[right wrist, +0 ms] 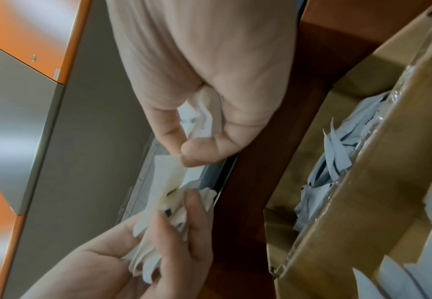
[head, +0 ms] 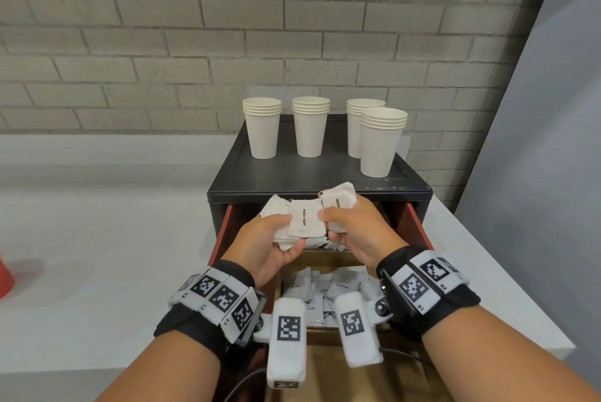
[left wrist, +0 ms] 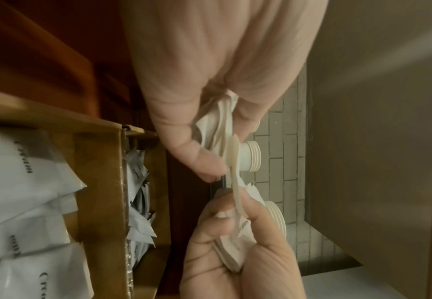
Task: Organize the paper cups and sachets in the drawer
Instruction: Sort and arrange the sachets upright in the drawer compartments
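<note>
Above the open drawer [head: 413, 222] both hands hold white sachets marked "White Sugar" [head: 304, 221]. My left hand [head: 288, 232] grips a fanned bundle of them between thumb and fingers. My right hand [head: 327, 225] pinches the front sachet with its thumb and holds more sachets [head: 341, 200] in its curled fingers. In the left wrist view the left fingers [left wrist: 197, 153] clamp the sachet bundle [left wrist: 217, 125]. In the right wrist view the right thumb [right wrist: 204, 149] presses on sachets [right wrist: 204, 117]. Several stacks of paper cups [head: 310, 126] stand upright on the black cabinet top [head: 292, 174].
A cardboard divider box [head: 325, 258] sits in the drawer, with grey "Cream" sachets [head: 340, 286] in the near compartment. The cabinet stands on a white counter [head: 97, 239] against a brick wall. A red object [head: 5, 274] shows at the far left edge.
</note>
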{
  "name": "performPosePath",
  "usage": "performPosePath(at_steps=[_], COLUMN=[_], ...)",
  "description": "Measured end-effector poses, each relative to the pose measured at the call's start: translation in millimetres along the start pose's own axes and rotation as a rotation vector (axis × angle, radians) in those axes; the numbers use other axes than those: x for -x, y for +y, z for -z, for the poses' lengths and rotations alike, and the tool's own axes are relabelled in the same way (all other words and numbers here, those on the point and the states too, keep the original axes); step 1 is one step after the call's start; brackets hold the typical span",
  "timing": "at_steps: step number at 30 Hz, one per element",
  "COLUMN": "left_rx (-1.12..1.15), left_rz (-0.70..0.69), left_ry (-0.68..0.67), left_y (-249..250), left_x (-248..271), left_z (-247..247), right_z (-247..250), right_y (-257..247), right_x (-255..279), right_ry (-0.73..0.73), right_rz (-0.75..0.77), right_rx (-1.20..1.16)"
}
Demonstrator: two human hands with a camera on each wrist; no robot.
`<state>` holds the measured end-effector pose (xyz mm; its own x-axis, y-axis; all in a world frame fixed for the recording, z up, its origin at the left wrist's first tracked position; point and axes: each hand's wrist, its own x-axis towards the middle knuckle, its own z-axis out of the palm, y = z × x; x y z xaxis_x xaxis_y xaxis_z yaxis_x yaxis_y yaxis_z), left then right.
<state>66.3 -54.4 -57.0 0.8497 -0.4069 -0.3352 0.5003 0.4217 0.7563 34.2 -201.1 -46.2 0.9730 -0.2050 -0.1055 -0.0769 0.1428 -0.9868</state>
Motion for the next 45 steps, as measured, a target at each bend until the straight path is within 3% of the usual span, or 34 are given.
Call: performPosePath(at_steps=[17, 24, 30, 36, 45], left_rx=[-0.03, -0.138, 0.025, 0.068, -0.043], left_rz=[-0.168, -0.13, -0.032, -0.022, 0.063], left_ry=[-0.056, -0.047, -0.001, 0.025, -0.129], left_y=[-1, -6, -1, 1, -3], left_x=[2, 0, -1, -3, -3], left_z=[1, 1, 0, 1, 3], right_z=[-3, -7, -6, -1, -11], right_y=[-3, 7, 10, 7, 6], right_x=[4, 5, -1, -5, 4], right_ry=[-0.026, -0.216, -0.077, 0.036, -0.156], right_rz=[-0.113, -0.088, -0.045, -0.047, -0.096], right_rx=[-0.172, 0.003, 0.079, 0.036, 0.121])
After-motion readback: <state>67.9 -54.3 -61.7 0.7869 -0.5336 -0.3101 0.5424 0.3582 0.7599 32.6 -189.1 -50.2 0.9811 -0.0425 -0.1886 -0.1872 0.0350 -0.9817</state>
